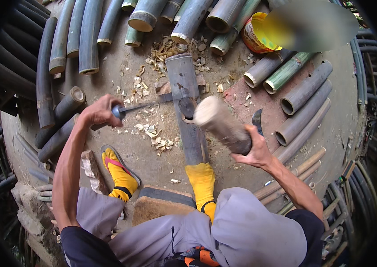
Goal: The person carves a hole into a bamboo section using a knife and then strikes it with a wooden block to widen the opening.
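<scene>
A thick bamboo pole (193, 142) lies lengthwise in front of me, with a dark hole cut in its upper side. My left hand (101, 112) is closed round the grip of a long, narrow-bladed hand tool (144, 106). Its metal blade points right and reaches the pole's left side near the hole; whether the tip touches cannot be made out. In my right hand (256, 149) is a short, thick wooden club (222, 122), slightly blurred, its pale end above the pole beside the hole. My yellow-socked right foot (201, 180) rests on the pole's near end.
Cut bamboo pieces (88, 44) lie along the left and far sides, more (304, 95) at the right. Pale chips (162, 143) litter the ground. A dark curved blade (257, 120) lies near my right hand. A yellow-red bucket (257, 35) stands far right; a wooden block (159, 209) lies between my feet.
</scene>
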The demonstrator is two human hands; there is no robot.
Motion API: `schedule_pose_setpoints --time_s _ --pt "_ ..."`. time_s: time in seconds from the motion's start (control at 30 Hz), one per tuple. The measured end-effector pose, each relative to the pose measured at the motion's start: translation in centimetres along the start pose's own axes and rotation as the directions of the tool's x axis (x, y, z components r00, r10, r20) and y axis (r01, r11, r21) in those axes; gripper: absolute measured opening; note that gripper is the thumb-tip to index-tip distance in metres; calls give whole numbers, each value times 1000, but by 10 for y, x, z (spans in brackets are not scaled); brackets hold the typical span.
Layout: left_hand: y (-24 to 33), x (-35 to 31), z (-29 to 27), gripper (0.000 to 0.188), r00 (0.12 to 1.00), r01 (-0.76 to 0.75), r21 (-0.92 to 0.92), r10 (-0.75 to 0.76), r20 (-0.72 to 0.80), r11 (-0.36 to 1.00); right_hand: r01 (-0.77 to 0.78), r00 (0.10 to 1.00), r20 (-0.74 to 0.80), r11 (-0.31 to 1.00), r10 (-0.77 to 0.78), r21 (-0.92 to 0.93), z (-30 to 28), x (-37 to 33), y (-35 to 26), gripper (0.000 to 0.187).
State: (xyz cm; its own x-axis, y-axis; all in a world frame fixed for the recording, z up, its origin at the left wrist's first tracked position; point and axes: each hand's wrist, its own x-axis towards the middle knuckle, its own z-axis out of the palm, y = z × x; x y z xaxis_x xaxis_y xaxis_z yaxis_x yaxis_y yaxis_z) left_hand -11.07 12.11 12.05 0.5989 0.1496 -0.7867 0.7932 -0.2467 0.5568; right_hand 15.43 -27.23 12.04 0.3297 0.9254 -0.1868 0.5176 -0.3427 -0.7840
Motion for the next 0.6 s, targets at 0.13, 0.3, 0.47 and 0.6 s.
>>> schedule_pose_setpoints --time_s 0.13,0.3,0.47,0.6 --pt "-31 3 11 26 805 -268 153 308 -507 951 -308 950 -36 949 311 63 -29 0 1 77" --pt "-34 -5 53 36 949 -187 413 273 -160 891 -416 902 -61 898 427 142 -24 -2 0 85" --pt "-48 3 65 30 780 -131 240 249 -574 962 -405 907 -66 904 416 139 -13 -4 -7 89" --pt "-52 -6 60 23 727 -113 179 204 -655 977 -347 931 -62 925 360 153 -7 2 -20 88"
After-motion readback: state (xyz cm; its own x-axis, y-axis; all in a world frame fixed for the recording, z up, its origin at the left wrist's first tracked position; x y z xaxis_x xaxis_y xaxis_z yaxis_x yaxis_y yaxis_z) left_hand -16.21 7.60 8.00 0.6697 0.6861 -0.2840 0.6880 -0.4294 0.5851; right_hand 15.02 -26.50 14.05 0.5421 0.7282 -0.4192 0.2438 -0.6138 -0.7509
